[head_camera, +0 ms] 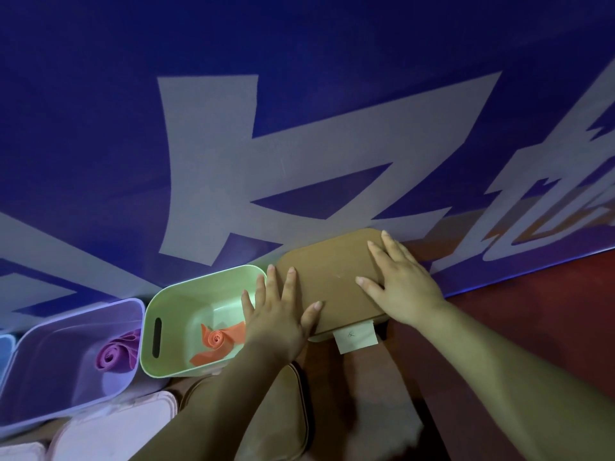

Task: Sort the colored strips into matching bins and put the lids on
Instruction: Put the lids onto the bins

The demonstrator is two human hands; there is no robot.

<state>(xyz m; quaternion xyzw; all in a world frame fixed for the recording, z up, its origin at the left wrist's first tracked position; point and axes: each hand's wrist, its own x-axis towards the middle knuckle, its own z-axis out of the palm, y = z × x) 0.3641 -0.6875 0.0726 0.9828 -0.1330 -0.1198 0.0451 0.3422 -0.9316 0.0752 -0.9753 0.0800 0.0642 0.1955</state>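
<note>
Brown lid [332, 281]: seated flat on a pale bin [349, 331] whose rim shows only as a thin edge along the near side, at the centre right of the view. The left hand [279, 314] lies palm down with its fingers straight and spread. Its thumb and the fingers beside it rest on the lid's left end, and the outer fingers reach over the neighbouring bin. The right hand [402, 287] is likewise flat and spread, pressing on the lid's right half and gripping nothing. A paper label [356, 339] with a small handwritten mark hangs from the near wall of the covered bin. Green bin [166, 311]: uncovered, just left of the covered one, with a slot handle in its left wall. It holds an orange strip [219, 344], partly coiled, with loose ends on the bin floor. Purple bin [50, 361]: uncovered, beside the green bin, holding a rolled purple strip [118, 354]. Blue bin [5, 347]: only a sliver shows at the left edge, and its contents cannot be seen. Pale lids [133, 420]: lying loose in front of the purple bin. Second brown lid [283, 410]: lying under the left forearm. Red surface [532, 311]: dark, and it carries the bins. Blue banner [299, 94]: large white characters, rising behind the row of bins and filling the upper view.
</note>
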